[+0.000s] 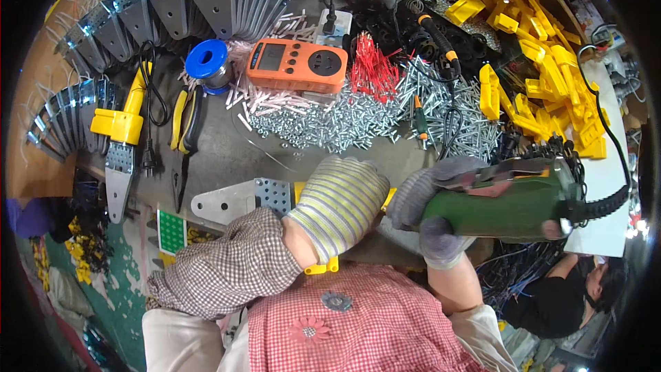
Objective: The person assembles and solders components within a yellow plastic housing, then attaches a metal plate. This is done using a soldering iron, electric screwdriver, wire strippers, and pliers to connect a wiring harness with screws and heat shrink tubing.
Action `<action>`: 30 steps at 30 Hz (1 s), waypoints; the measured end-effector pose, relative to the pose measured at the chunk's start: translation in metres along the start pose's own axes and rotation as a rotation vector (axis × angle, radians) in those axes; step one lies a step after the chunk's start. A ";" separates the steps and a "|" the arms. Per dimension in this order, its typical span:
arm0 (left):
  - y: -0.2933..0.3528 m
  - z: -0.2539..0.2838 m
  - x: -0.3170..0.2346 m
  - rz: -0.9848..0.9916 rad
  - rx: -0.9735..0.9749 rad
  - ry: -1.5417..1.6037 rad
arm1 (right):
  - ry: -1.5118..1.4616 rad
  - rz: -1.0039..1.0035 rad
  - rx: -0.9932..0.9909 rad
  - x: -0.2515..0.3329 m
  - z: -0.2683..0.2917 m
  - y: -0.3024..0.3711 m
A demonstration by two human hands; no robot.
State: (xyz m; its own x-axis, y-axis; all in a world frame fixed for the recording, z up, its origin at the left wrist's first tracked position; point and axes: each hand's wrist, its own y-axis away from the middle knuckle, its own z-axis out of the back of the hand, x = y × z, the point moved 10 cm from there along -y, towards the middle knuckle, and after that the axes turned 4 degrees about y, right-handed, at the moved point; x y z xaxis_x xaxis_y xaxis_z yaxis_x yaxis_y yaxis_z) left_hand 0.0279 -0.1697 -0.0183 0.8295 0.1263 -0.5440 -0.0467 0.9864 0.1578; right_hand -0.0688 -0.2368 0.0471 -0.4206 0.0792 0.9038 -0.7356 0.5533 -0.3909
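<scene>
Clasping a yellow plastic handle (317, 269) near six o'clock, your striped-gloved left hand (341, 200) leaves its perforated metal plate (241, 196) jutting toward nine; your right hand (412, 196) grips a green power tool (506, 208) at three. Across the worktop (224, 151), an orange meter (296, 67) lies at eleven o'clock, a wire spool (208, 65) at ten.

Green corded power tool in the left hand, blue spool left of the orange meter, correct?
No: the head view shows the green corded power tool in the right hand, not the left hand; the blue spool is left of the orange meter.
</scene>
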 end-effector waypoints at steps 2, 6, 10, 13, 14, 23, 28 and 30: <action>0.000 -0.001 -0.001 0.001 -0.010 0.003 | -0.016 -0.020 0.000 0.002 0.001 0.002; 0.003 0.001 -0.002 0.057 0.149 0.023 | -0.059 -0.067 0.000 0.002 0.000 0.002; -0.002 0.000 0.002 0.107 0.248 0.000 | -0.016 0.066 0.144 0.008 -0.008 -0.024; 0.001 -0.002 0.001 0.106 0.313 0.030 | -0.055 0.015 0.244 0.004 -0.007 -0.020; 0.003 -0.002 0.000 0.109 0.328 0.020 | -0.027 -0.040 0.239 0.001 -0.007 -0.013; 0.013 -0.001 -0.001 0.088 0.216 -0.006 | -0.151 -0.114 0.043 -0.007 -0.012 0.001; -0.024 -0.002 -0.002 0.033 0.108 -0.024 | 0.275 -0.234 -0.177 -0.056 0.067 0.046; -0.043 0.005 0.012 0.077 -0.079 -0.018 | 0.050 0.083 0.079 0.007 -0.012 -0.019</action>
State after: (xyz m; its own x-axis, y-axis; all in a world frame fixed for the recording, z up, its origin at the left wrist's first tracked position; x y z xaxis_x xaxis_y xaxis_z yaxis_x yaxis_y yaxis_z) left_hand 0.0430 -0.2108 -0.0272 0.8317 0.2006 -0.5177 -0.1538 0.9792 0.1324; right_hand -0.0515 -0.2369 0.0633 -0.4565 0.1642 0.8744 -0.7395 0.4765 -0.4756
